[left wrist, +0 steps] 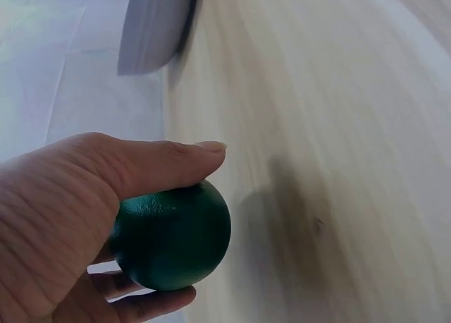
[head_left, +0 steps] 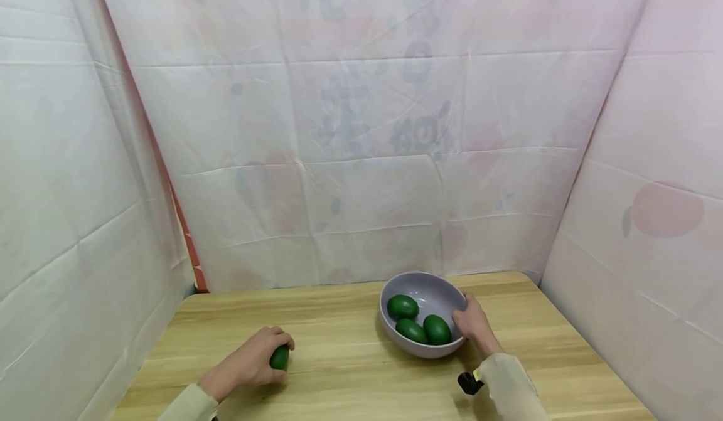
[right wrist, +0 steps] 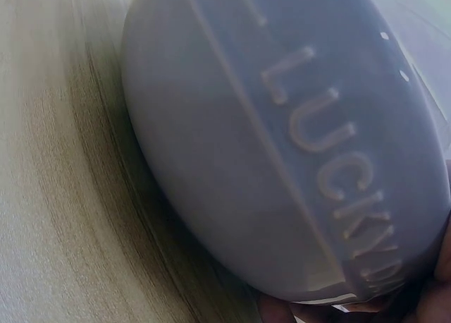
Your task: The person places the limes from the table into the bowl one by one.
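A pale lilac bowl (head_left: pixel 435 290) stands on the wooden table (head_left: pixel 350 320) and holds three dark green avocados (head_left: pixel 403 307). My right hand (head_left: pixel 473 324) grips the bowl's right rim. The right wrist view shows the bowl's outer wall (right wrist: pixel 232 168) close up, with raised letters reading LUCKY. My left hand (head_left: pixel 254 361) lies on the table left of the bowl and holds a fourth green avocado (head_left: pixel 279 357). In the left wrist view my thumb (left wrist: pixel 162 164) and fingers curl round that avocado (left wrist: pixel 173 237), with the bowl (left wrist: pixel 156 27) far behind.
White cloth walls (head_left: pixel 361 126) enclose the table at the back and on both sides. A small black device (head_left: pixel 469 383) sits at my right wrist. Bare wood lies between my two hands.
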### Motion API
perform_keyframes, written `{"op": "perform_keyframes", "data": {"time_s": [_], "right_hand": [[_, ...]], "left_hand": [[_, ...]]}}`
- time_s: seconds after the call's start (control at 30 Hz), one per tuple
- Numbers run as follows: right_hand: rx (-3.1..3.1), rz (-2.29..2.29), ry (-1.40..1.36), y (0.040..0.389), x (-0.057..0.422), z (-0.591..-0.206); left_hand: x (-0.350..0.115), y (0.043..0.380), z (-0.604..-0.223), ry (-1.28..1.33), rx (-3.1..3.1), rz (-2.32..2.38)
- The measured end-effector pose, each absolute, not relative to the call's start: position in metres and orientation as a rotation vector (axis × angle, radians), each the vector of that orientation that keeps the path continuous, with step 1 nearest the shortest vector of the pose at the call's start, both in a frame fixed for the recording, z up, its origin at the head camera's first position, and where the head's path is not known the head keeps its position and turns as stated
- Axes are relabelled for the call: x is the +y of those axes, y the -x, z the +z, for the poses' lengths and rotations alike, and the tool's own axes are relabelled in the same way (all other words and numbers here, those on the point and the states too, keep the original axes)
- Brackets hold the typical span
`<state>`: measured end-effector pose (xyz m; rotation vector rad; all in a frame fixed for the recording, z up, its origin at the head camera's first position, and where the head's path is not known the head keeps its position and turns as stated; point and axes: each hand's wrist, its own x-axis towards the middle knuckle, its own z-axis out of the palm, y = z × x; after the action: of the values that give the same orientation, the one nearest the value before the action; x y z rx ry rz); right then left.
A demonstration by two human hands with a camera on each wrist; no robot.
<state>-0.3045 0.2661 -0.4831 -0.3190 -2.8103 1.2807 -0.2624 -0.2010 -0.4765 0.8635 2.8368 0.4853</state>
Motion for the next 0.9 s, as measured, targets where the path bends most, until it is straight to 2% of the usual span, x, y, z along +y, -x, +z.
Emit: {"op": "perform_keyframes", "data": {"time_s": [0.33,0.9], "right_hand": [[-2.805,1.286,0.330,0.307,0.267,-0.485],[-2.809,1.260,0.307,0.307,0.269,-0.488]], "left_hand": [[-0.170,0.273,-0.460,-0.943,2.915,0.479],[-0.092,0.297,-0.421,-1.088,2.979,0.576]]}}
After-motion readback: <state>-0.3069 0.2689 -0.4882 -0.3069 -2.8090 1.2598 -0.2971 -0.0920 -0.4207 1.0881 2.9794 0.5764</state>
